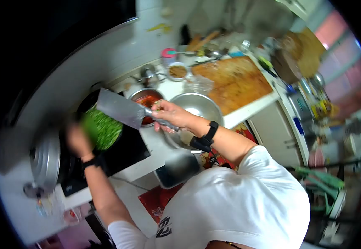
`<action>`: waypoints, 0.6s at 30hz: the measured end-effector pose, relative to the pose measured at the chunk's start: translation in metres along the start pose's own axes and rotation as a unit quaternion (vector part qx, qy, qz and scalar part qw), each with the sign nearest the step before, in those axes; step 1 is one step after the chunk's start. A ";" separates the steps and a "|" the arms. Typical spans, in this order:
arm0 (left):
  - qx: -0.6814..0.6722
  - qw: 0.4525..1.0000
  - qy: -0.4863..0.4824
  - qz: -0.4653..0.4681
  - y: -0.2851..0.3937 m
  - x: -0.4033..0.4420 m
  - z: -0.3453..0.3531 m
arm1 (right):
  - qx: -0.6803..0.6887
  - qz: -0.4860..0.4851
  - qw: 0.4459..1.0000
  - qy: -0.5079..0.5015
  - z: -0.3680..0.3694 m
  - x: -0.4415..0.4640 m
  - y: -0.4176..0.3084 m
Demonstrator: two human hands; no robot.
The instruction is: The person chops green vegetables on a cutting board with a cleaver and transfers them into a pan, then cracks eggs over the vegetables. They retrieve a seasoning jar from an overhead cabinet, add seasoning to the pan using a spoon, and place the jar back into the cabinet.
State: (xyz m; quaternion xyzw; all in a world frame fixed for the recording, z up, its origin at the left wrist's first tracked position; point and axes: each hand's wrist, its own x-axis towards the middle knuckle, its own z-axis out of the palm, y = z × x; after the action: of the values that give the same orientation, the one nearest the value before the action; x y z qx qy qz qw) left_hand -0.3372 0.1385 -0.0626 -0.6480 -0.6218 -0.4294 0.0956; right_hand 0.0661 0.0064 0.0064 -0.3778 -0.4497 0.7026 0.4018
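My right hand (170,115) is wrapped round the handle of a wide-bladed cleaver (120,108), whose blade points left over the edge of a pan of chopped greens (103,128). My left hand (79,137) is blurred at the left side of the pan, beside a green smear; its fingers cannot be made out. Behind the cleaver stands a pot with red food (148,99). A large metal bowl (207,107) sits beneath and beyond my right hand.
A wooden cutting board (238,81) lies at the back right. A small bowl of brown food (177,71) and a pink-lidded jar (168,53) stand near the wall. At the left is a metal lid (47,162); a dark tray (177,169) sits at the counter's front edge.
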 end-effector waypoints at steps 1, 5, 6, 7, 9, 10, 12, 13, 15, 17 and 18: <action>0.038 0.999 0.017 0.033 -0.007 -0.002 0.006 | -0.019 -0.010 1.000 0.023 -0.006 -0.013 -0.006; 0.020 0.994 -0.009 0.105 -0.051 -0.004 0.025 | -0.073 -0.026 0.987 0.140 -0.039 -0.063 -0.020; 0.145 0.980 -0.027 0.133 -0.059 -0.001 0.028 | -0.091 -0.015 0.979 0.183 -0.050 -0.074 -0.021; 0.268 0.949 -0.043 0.158 -0.065 0.001 0.031 | -0.090 -0.016 0.978 0.187 -0.062 -0.085 -0.022; 0.367 0.916 -0.101 0.127 -0.072 0.008 0.033 | -0.078 -0.042 0.960 0.265 -0.091 -0.107 -0.017; 0.391 0.905 -0.111 0.129 -0.073 0.011 0.034 | -0.075 -0.041 0.959 0.270 -0.109 -0.119 -0.012; 0.507 0.828 -0.061 0.231 -0.098 0.012 0.042 | -0.043 -0.105 0.946 0.304 -0.149 -0.146 0.001; 0.548 0.787 -0.034 0.282 -0.128 0.012 0.049 | -0.033 -0.084 0.940 0.329 -0.165 -0.164 0.002; 0.573 0.726 -0.007 0.380 -0.184 0.009 0.053 | 0.006 -0.111 0.927 0.358 -0.204 -0.199 0.020; 0.538 0.722 -0.028 0.434 -0.181 0.003 0.032 | 0.051 -0.112 0.902 0.413 -0.235 -0.238 0.031; 0.496 0.754 -0.049 0.428 -0.157 -0.006 0.016 | 0.080 -0.114 0.891 0.433 -0.253 -0.259 0.039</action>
State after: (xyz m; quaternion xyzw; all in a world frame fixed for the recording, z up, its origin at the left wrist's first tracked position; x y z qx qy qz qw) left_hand -0.4686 0.1772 -0.1404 -0.7285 -0.4093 0.0574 0.5463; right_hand 0.3842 -0.1552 -0.0648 -0.5574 -0.2136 0.4524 0.6625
